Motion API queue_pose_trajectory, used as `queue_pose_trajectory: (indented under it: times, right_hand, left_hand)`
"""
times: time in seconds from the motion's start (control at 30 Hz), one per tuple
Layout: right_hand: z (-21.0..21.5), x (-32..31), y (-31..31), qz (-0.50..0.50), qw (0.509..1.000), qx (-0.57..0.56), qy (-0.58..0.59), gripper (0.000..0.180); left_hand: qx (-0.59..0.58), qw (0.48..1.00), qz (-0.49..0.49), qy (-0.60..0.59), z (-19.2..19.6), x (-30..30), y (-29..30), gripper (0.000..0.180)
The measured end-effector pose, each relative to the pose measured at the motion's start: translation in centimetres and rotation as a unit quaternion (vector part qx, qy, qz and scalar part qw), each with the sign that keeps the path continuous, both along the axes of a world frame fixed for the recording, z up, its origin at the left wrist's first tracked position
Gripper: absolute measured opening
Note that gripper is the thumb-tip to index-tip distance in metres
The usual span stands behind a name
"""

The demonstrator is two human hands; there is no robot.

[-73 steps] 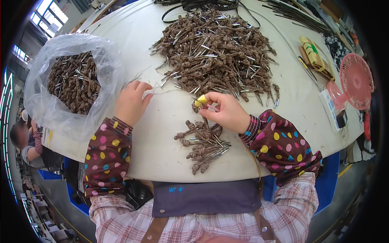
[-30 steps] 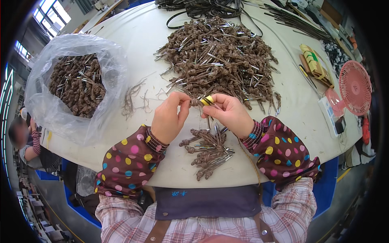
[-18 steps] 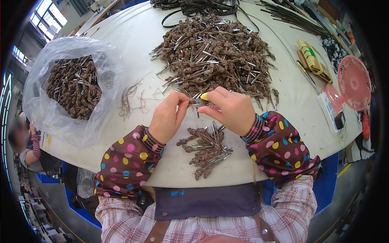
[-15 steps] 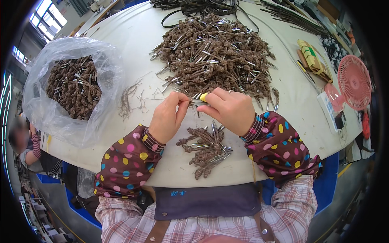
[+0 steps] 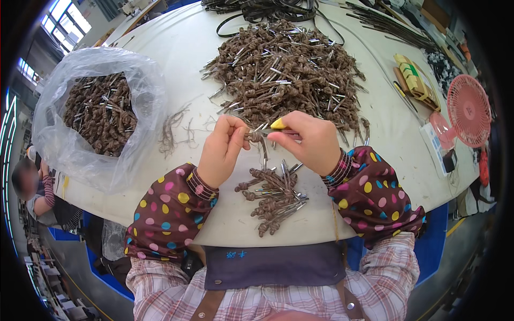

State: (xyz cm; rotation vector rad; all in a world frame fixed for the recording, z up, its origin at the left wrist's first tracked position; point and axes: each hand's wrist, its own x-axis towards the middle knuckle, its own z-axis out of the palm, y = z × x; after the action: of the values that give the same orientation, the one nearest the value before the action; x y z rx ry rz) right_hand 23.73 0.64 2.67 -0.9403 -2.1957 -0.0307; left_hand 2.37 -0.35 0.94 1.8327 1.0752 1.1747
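Head camera looks down on a white table point(image 5: 176, 53), where a person in dotted brown sleeve covers works with both hands just above the near edge. Left hand point(image 5: 222, 150) is closed, thumb and fingers pinching a brown knotted cord piece point(image 5: 256, 137) that hangs between the two hands. Right hand point(image 5: 310, 142) is closed too, gripping a small tool with a yellow tip point(image 5: 278, 124) whose point meets the same cord piece.

Just below the hands, a small pile of finished cord pieces point(image 5: 273, 197) with metal ends lies on the table near the person's apron. Beyond the hands, a large heap of the same brown pieces point(image 5: 284, 72) spreads across the middle of the table. To the left, a clear plastic bag point(image 5: 91, 112) holds more of them, and a few loose brown threads point(image 5: 174, 125) lie between bag and hands. At the right edge stands a pink fan point(image 5: 469, 109). Another person sits low at the far left.
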Motion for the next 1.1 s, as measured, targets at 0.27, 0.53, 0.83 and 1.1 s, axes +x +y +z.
queue_pose_trajectory:
  times: [0.27,0.53,0.83,1.1]
  right_hand:
    - [-1.5,-1.9,-0.2,0.125,0.818,-0.455,0.329,0.041]
    - [0.2,-0.7,0.1,0.074,0.695,-0.623,0.351,0.013]
    - [0.2,-0.5,0.0,0.101,0.617,-0.711,0.321,0.014]
    - [0.0,-1.0,-0.2,0.084,0.657,-0.696,0.277,0.015]
  left_hand:
    - [-0.205,0.939,-0.029,-0.275,-0.2,0.6,0.2,0.015]
    - [0.264,0.945,0.076,0.175,1.4,-0.7,0.9,0.028]
    - [0.402,0.858,0.021,0.319,2.1,-0.6,0.7,0.034]
    - [0.291,0.94,-0.004,0.177,1.6,-0.6,0.8,0.012]
